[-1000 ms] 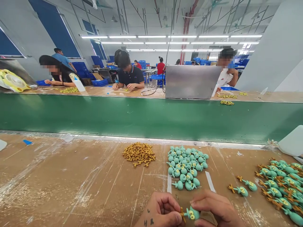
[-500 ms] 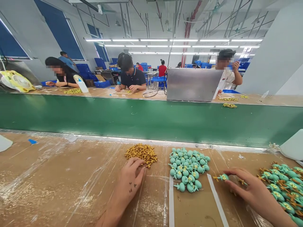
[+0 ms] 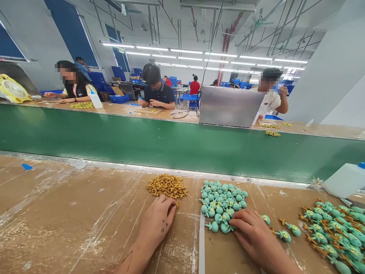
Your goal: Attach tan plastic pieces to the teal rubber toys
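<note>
At right lie joined figures [image 3: 337, 226]; brown pieces [image 3: 167, 185] and green heads [image 3: 223, 198] remain loose; left hand [image 3: 159, 215], right hand [image 3: 253, 233]: grip unclear.

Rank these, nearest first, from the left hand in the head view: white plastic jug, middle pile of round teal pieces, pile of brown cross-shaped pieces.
1. Brown pile: just ahead of the left hand.
2. Teal pile: to its right.
3. White jug: far right.

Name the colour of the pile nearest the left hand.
The pile is mustard-brown, seen best in the head view.
</note>
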A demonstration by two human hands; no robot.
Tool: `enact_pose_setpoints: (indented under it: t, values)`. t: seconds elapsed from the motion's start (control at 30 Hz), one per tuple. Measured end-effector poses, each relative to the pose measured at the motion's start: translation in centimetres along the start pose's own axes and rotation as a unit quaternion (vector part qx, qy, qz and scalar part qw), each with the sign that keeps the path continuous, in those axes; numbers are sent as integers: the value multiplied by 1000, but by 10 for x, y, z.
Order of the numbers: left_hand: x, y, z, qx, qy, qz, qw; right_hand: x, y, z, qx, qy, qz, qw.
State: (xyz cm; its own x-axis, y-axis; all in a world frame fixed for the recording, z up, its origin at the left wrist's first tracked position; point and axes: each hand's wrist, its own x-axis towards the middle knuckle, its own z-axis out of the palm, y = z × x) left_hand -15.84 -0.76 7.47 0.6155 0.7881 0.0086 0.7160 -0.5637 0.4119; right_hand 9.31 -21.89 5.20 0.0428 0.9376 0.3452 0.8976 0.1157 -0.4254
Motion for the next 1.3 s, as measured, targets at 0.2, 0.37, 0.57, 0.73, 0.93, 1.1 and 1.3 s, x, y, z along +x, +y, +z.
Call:
enact_pose_setpoints:
  t: [0.2, 0.37, 0.57, 0.73, 0.93, 1.1, 1.3]
  values:
    - [-2, 1, 5, 8, 1, 27, 1000, -8, 4, 0, 135, 14, 73, 988]
    - [-7, 1, 11, -80, 36, 85, 993, -11, -15, -8, 471, 105, 184, 856]
    - [-12, 2, 31, -163, 61, 111, 979, -3, -40, -2, 635, 135, 267, 712]
    - [-20, 9, 37, -221, 45, 135, 965, -2, -39, -4, 682, 149, 305, 647]
    - [-22, 16, 34, -232, 12, 149, 961, -7, -33, -8, 721, 134, 292, 614]
    - [-19, 16, 35, -229, -5, 142, 963, -8, -33, -7, 721, 125, 307, 608]
    - [-18, 16, 35, -177, -65, 154, 970, -5, -39, -13, 731, 117, 287, 608]
